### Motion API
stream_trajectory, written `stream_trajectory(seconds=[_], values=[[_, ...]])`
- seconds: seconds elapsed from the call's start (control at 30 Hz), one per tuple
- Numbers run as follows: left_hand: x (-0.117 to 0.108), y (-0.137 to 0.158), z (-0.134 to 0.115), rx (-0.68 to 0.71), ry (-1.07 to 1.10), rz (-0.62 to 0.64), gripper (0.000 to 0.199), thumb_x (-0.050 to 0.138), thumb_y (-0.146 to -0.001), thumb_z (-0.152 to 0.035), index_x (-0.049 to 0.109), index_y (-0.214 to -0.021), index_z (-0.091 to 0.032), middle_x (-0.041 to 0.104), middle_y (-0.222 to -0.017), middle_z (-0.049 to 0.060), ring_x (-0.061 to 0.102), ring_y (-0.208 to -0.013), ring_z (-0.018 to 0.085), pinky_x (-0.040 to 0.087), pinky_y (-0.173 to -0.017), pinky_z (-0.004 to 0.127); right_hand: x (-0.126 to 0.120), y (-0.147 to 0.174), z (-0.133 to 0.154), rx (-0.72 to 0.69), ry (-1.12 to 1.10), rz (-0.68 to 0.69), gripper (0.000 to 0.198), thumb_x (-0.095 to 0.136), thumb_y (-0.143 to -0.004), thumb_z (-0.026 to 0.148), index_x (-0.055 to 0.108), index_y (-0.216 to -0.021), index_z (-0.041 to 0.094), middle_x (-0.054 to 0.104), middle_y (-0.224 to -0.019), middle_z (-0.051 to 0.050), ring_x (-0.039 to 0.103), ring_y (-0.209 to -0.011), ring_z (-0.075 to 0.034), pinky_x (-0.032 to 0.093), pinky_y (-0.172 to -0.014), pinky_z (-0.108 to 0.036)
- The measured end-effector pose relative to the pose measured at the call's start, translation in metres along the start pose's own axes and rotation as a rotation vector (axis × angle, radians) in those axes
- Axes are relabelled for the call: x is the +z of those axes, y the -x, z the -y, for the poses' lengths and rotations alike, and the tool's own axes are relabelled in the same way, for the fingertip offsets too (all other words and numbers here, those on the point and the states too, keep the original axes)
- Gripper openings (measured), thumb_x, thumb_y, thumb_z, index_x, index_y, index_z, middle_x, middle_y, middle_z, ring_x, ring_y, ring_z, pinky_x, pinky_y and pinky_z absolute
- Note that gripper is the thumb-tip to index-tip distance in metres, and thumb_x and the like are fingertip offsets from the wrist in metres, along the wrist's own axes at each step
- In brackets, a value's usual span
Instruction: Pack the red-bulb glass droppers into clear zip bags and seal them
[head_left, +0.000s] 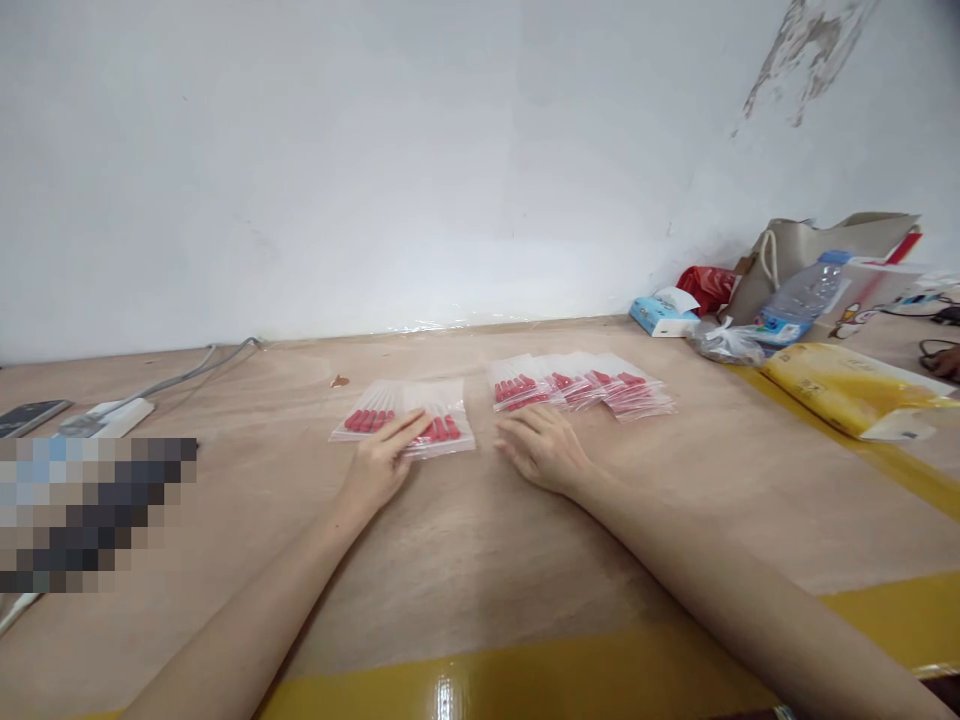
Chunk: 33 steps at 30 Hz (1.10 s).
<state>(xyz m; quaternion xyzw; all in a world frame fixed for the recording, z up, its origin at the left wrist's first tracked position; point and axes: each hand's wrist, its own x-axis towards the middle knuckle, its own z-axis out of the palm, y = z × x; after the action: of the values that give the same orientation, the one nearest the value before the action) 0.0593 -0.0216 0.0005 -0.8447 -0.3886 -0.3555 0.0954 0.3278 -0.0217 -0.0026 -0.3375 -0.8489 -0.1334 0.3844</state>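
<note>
Two groups of clear zip bags lie flat on the table, each bag holding several thin pieces with red ends whose kind I cannot make out. On the left group (362, 432), my left hand (381, 462) rests with its fingers stretched over the bags' near side. My right hand (546, 447) is at the near left edge of the right group (634, 398), where the bags overlap in a fanned row. Its fingers are slightly bent and apart, the tips low over the table by the leftmost bag; whether they touch it is hard to see.
Yellow tape (465, 680) runs along the table's near edge. At right are a yellow tissue pack (847, 390), a plastic bottle (806, 295), a blue tissue pack (660, 315) and a paper bag (787, 250). A power strip (124, 415) and a phone (30, 415) lie at left.
</note>
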Motion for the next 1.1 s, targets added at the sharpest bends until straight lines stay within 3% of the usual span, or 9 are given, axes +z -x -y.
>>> stream_trajectory(seconds=[0.13, 0.27, 0.4, 0.53, 0.7, 0.8, 0.9, 1.03, 1.1], values=[[-0.014, -0.002, 0.034, -0.165, 0.045, -0.082, 0.039, 0.048, -0.075, -0.015, 0.059, -0.113, -0.020, 0.055, -0.122, 0.004, 0.055, -0.109, 0.020, 0.042, -0.098, 0.035, -0.001, -0.010, -0.025, 0.259, 0.137, 0.053, 0.024, 0.052, -0.081, 0.030, 0.063, -0.100, 0.020, 0.060, -0.107, -0.009, 0.050, -0.100, -0.023, 0.035, -0.090, -0.039], [-0.019, 0.005, 0.066, -0.240, 0.058, 0.046, 0.033, 0.047, -0.076, -0.025, 0.062, -0.105, -0.020, 0.054, -0.122, 0.005, 0.053, -0.111, 0.023, 0.041, -0.098, 0.039, 0.007, -0.024, -0.036, 0.410, 0.214, 0.203, 0.036, 0.058, -0.074, 0.034, 0.062, -0.108, 0.023, 0.056, -0.116, -0.009, 0.045, -0.108, -0.028, 0.030, -0.093, -0.044], [-0.025, 0.009, 0.069, -0.302, 0.017, 0.226, 0.037, 0.049, -0.077, -0.036, 0.060, -0.109, -0.022, 0.051, -0.126, 0.005, 0.051, -0.112, 0.025, 0.043, -0.095, 0.038, 0.014, -0.036, -0.035, 0.505, 0.209, 0.327, 0.036, 0.055, -0.073, 0.026, 0.062, -0.108, 0.025, 0.056, -0.117, -0.009, 0.046, -0.108, -0.027, 0.033, -0.091, -0.042], [-0.026, 0.007, 0.060, -0.365, -0.069, 0.242, 0.043, 0.049, -0.078, -0.051, 0.059, -0.110, -0.024, 0.051, -0.124, 0.005, 0.049, -0.113, 0.025, 0.040, -0.098, 0.038, 0.019, -0.041, -0.031, 0.428, 0.139, 0.406, 0.034, 0.049, -0.074, 0.016, 0.066, -0.102, 0.021, 0.062, -0.106, -0.008, 0.049, -0.102, -0.023, 0.037, -0.088, -0.034], [-0.020, 0.010, 0.069, -0.393, -0.150, 0.147, 0.042, 0.038, -0.085, -0.048, 0.062, -0.109, -0.023, 0.046, -0.127, 0.008, 0.051, -0.110, 0.025, 0.042, -0.094, 0.040, 0.028, -0.033, -0.018, 0.232, 0.012, 0.376, 0.036, 0.044, -0.078, 0.008, 0.064, -0.105, 0.019, 0.061, -0.107, -0.008, 0.049, -0.103, -0.019, 0.037, -0.092, -0.031], [-0.018, 0.010, 0.069, -0.300, -0.208, 0.023, 0.036, 0.041, -0.086, -0.043, 0.062, -0.107, -0.022, 0.045, -0.127, 0.010, 0.047, -0.114, 0.029, 0.041, -0.094, 0.047, 0.033, -0.020, -0.008, 0.127, -0.068, 0.328, 0.040, 0.042, -0.078, 0.004, 0.062, -0.109, 0.018, 0.060, -0.108, -0.008, 0.048, -0.105, -0.018, 0.040, -0.090, -0.031], [-0.014, 0.006, 0.046, -0.138, -0.212, -0.104, 0.029, 0.053, -0.082, -0.035, 0.061, -0.107, -0.022, 0.047, -0.125, 0.010, 0.043, -0.118, 0.029, 0.036, -0.099, 0.048, 0.030, -0.009, -0.004, 0.035, -0.047, 0.261, 0.043, 0.042, -0.077, 0.001, 0.057, -0.114, 0.016, 0.057, -0.113, -0.011, 0.049, -0.105, -0.018, 0.043, -0.085, -0.031], [0.004, 0.000, 0.001, 0.010, -0.022, 0.048, 0.031, 0.053, -0.083, -0.029, 0.057, -0.112, -0.020, 0.049, -0.124, 0.009, 0.046, -0.116, 0.024, 0.040, -0.098, 0.041, 0.020, -0.003, -0.005, -0.031, 0.100, 0.136, 0.030, 0.046, -0.081, 0.010, 0.060, -0.107, 0.018, 0.060, -0.102, -0.010, 0.053, -0.092, -0.020, 0.044, -0.076, -0.034], [0.015, -0.003, -0.012, -0.006, 0.027, 0.125, 0.034, 0.053, -0.083, -0.030, 0.055, -0.116, -0.020, 0.049, -0.126, 0.009, 0.048, -0.114, 0.023, 0.043, -0.096, 0.039, 0.018, -0.002, -0.007, -0.046, 0.160, 0.098, 0.022, 0.048, -0.083, 0.015, 0.064, -0.097, 0.020, 0.063, -0.093, -0.008, 0.054, -0.083, -0.019, 0.044, -0.071, -0.032]])
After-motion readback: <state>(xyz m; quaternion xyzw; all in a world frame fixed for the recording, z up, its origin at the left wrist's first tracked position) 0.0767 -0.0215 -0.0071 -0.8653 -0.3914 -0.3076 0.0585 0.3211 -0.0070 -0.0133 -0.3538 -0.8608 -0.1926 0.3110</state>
